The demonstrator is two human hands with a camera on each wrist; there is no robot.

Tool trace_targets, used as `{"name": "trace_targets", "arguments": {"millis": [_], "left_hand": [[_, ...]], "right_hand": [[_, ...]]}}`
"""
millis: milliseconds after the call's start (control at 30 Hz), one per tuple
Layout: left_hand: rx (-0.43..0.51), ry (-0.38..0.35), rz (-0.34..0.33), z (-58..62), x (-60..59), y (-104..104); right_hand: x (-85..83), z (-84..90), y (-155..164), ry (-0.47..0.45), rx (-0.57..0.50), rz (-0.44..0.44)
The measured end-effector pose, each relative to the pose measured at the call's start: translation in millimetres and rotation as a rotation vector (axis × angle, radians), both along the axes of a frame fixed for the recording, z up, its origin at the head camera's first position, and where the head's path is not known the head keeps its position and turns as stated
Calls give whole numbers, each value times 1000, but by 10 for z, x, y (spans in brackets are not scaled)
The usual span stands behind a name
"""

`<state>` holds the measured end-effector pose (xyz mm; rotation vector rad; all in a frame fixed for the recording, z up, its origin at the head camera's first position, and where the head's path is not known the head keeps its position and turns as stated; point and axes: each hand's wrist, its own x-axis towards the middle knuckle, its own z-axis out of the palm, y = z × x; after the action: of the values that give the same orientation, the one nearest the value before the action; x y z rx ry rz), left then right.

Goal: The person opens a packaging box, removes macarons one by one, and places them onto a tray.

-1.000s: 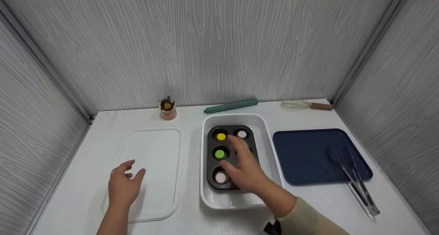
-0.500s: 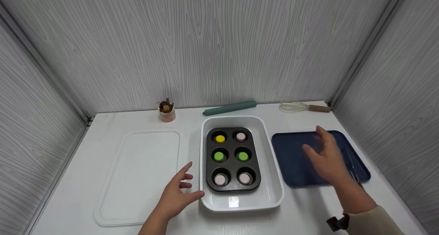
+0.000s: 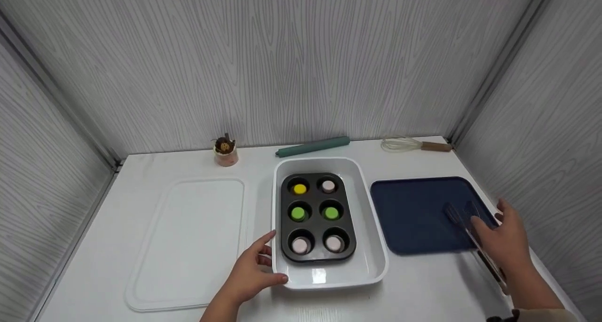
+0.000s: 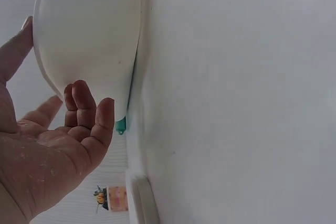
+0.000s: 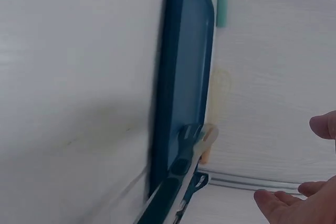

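- Head view: the left hand (image 3: pixel 251 275) lies at the near left corner of the white baking dish (image 3: pixel 371 247), its fingers (image 3: pixel 265 241) relaxed and spread, the thumb along the dish's near rim and the forefinger by its left wall.
- Left wrist view shows the same hand (image 4: pixel 47 150) beside the dish's rounded outer wall (image 4: pixel 89 35), fingers loosely bent; whether they press the wall I cannot tell.
- Inside the dish sits a dark muffin tin (image 3: pixel 316 217) with six cups: a yellow piece (image 3: pixel 299 189) and a pale pink piece (image 3: pixel 328 186) in the far row, two green pieces (image 3: pixel 298 213) in the middle row, two pale pink ones in the near row.
- On the right, the right hand (image 3: pixel 505 239) hovers over the metal tongs (image 3: pixel 463 221), which lie across the near right corner of the blue tray (image 3: pixel 414 209); its fingers are spread and grip nothing.
- Right wrist view shows only fingertips (image 5: pixel 323 127) apart from the tongs (image 5: pixel 181 169) at the tray's edge (image 5: pixel 178 77).
- A clear flat lid (image 3: pixel 193 237) lies on the white tabletop (image 3: pixel 423 284) left of the dish.
- Along the far edge stand a small cup with a brown figure (image 3: pixel 225 152), a teal rolling pin (image 3: pixel 312 146) and a whisk (image 3: pixel 414 145).
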<state>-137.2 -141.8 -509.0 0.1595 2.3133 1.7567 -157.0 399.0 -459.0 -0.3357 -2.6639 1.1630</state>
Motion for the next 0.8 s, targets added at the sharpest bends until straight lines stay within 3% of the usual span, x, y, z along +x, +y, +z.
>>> {"name": "trace_targets", "arguments": {"millis": [233,600,800], "left_hand": [[71,-9,-32,-57,-14,-20],[209,-41,-62,-105,-14,-22],[251,-38,-87,-132,-20,-48]], "right_hand": [[82,-209,210,-78,58,-26],[91,-401,470,-306,120,-51],[89,-484,415,-298,197,-39]]}}
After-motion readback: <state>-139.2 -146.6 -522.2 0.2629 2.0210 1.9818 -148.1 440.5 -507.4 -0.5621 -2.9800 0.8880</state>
